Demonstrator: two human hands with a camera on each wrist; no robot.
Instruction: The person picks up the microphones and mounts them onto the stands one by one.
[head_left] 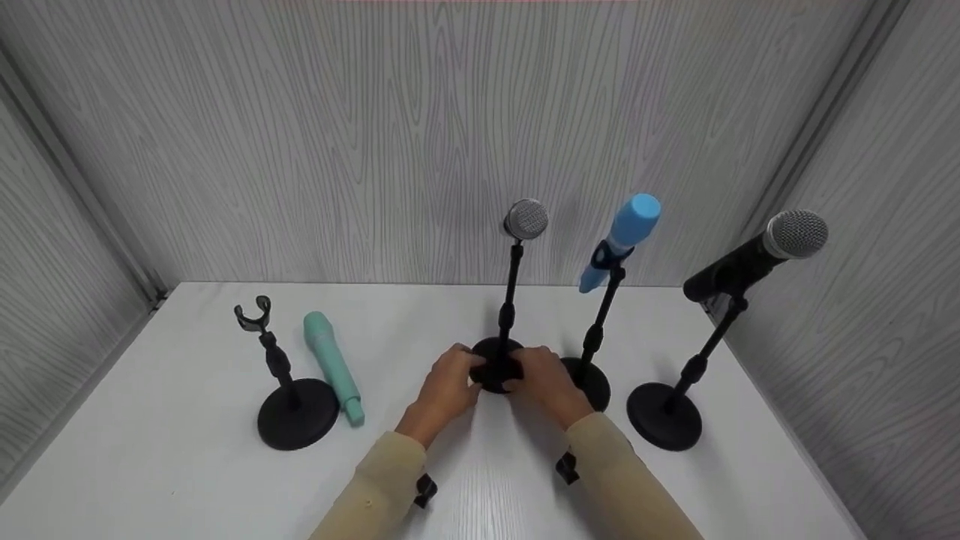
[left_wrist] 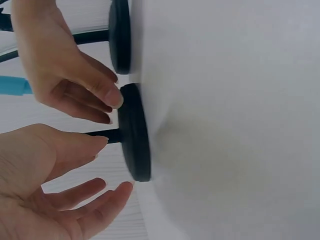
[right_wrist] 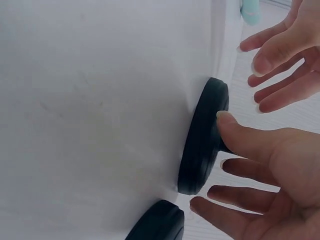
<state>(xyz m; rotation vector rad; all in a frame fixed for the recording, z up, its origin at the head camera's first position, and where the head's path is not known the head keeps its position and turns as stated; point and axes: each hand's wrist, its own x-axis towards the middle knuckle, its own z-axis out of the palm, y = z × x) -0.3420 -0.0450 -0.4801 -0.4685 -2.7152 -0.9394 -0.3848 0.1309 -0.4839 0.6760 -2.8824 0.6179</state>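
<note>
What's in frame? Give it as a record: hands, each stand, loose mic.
left hand: fingers relaxed beside the black base; contact unclear
right hand: thumb against that base, other fingers relaxed
middle stand: upright, holds silver-headed mic
second-from-right stand: holds blue mic
far-right stand: holds large black mic
far-left stand: no mic
loose mic: teal, lying on white table beside far-left stand

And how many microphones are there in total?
4: teal one at left, silver-headed one in the middle, blue one right of it, black one at far right.
</note>
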